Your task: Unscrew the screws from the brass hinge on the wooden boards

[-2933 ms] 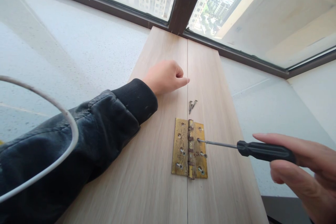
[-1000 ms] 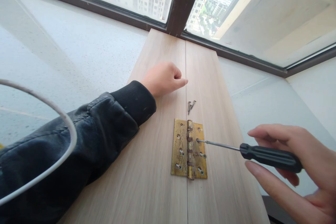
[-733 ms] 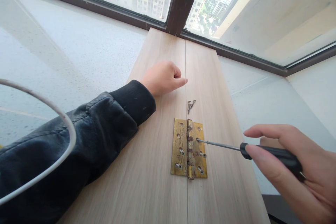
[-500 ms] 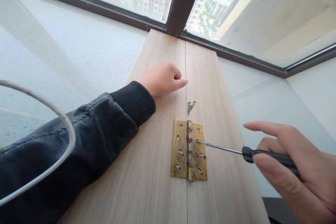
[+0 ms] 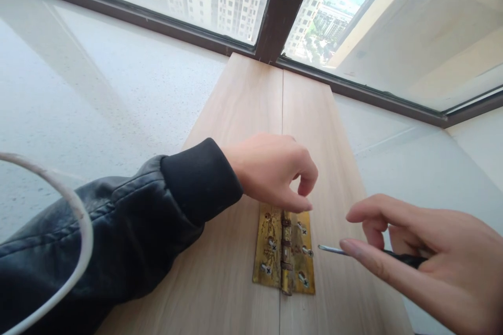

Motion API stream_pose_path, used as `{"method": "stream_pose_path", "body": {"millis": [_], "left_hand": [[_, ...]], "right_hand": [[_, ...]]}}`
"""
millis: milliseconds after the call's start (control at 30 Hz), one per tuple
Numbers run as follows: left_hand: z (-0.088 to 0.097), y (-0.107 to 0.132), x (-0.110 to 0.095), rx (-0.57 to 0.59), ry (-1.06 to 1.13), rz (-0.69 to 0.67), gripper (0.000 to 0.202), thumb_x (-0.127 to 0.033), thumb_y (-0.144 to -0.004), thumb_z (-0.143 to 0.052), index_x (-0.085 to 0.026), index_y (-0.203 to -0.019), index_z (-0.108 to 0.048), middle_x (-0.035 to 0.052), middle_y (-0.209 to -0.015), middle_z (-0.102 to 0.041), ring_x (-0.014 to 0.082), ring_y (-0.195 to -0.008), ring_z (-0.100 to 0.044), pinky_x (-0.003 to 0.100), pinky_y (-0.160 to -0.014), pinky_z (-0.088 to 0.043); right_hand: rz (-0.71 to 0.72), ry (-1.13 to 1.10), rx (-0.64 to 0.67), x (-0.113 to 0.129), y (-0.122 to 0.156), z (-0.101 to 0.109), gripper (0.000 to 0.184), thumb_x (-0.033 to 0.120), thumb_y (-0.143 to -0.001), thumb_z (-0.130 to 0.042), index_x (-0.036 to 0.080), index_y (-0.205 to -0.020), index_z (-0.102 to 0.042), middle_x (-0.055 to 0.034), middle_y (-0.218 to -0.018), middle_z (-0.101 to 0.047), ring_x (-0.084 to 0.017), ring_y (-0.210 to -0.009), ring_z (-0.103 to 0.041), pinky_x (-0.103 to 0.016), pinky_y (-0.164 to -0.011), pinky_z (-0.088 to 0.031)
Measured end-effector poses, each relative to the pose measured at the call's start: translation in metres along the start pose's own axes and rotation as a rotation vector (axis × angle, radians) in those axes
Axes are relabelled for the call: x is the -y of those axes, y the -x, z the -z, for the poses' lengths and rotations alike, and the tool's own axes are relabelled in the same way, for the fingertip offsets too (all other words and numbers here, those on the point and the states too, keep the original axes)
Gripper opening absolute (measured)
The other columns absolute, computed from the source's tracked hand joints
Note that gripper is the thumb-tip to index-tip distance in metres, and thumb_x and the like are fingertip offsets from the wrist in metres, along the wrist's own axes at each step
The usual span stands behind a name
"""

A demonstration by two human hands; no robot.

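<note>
In the centre of the frame the left hand (image 5: 275, 172) is curling its fingers over the top edge of the brass hinge (image 5: 283, 256) on the wooden boards (image 5: 231, 282), any pinch impossible to tell, while at lower right the right hand (image 5: 428, 256) is loosely grasping the screwdriver (image 5: 406, 259), its tip sitting just right of the hinge.

Tarnished brass hinge (image 5: 283, 251) on matt, pale wood-grain boards (image 5: 243, 115); leather sleeve (image 5: 118, 235).

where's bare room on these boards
Free: far end of the pale wooden boards, between left hand and dark window frame; near strip left of the brass hinge. Crowded: the hinge, with the right hand and its black-handled screwdriver beside it.
</note>
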State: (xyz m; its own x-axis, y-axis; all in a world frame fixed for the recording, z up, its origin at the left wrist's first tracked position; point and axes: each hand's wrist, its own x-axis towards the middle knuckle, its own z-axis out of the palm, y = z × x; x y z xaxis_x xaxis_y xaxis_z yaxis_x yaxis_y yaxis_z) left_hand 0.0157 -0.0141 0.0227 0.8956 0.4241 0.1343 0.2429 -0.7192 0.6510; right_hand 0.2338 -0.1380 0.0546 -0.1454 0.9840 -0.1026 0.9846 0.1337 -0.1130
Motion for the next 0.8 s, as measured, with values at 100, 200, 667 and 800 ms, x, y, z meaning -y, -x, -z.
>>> {"method": "stream_pose_path", "body": {"millis": [100, 200, 667, 800], "left_hand": [[0.000, 0.000, -0.006, 0.105, 0.030, 0.007, 0.016, -0.026, -0.069, -0.071, -0.020, -0.083, -0.077, 0.0015, -0.073, -0.064, 0.0119, -0.064, -0.052, 0.026, -0.055, -0.035], [0.000, 0.000, -0.008, 0.173, 0.085, -0.012, 0.022, -0.028, -0.069, -0.075, -0.020, -0.089, -0.076, 0.0008, -0.074, -0.065, 0.0116, -0.064, -0.053, 0.025, -0.058, -0.039], [-0.002, -0.001, -0.011, 0.199, 0.000, -0.152, 0.014, -0.028, -0.073, -0.077, -0.022, -0.086, -0.075, -0.0017, -0.074, -0.066, 0.0091, -0.063, -0.053, 0.021, -0.052, -0.035], [-0.002, 0.000, -0.013, 0.186, -0.056, -0.187, 0.002, -0.021, -0.078, -0.073, -0.022, -0.079, -0.074, -0.0024, -0.071, -0.065, 0.0078, -0.061, -0.050, 0.021, -0.051, -0.032]], "right_hand": [[-0.119, -0.192, 0.079, -0.014, -0.020, 0.006, 0.038, 0.066, -0.076, -0.061, 0.028, -0.076, -0.065, 0.0040, -0.050, -0.053, -0.013, -0.043, -0.049, -0.026, -0.042, -0.037], [-0.180, -0.444, 0.107, -0.023, -0.047, 0.004, 0.039, 0.063, -0.072, -0.068, 0.024, -0.077, -0.066, 0.0005, -0.064, -0.062, -0.016, -0.059, -0.056, -0.026, -0.050, -0.040], [-0.229, -1.161, -0.212, -0.027, -0.084, -0.043, 0.024, 0.037, -0.084, -0.066, 0.019, -0.072, -0.058, 0.0039, -0.061, -0.049, -0.006, -0.042, -0.040, -0.023, -0.040, -0.022], [-0.222, -1.059, -0.205, -0.027, -0.085, -0.043, 0.024, 0.039, -0.085, -0.065, 0.020, -0.071, -0.058, 0.0033, -0.057, -0.049, -0.007, -0.041, -0.040, -0.023, -0.040, -0.025]]}}
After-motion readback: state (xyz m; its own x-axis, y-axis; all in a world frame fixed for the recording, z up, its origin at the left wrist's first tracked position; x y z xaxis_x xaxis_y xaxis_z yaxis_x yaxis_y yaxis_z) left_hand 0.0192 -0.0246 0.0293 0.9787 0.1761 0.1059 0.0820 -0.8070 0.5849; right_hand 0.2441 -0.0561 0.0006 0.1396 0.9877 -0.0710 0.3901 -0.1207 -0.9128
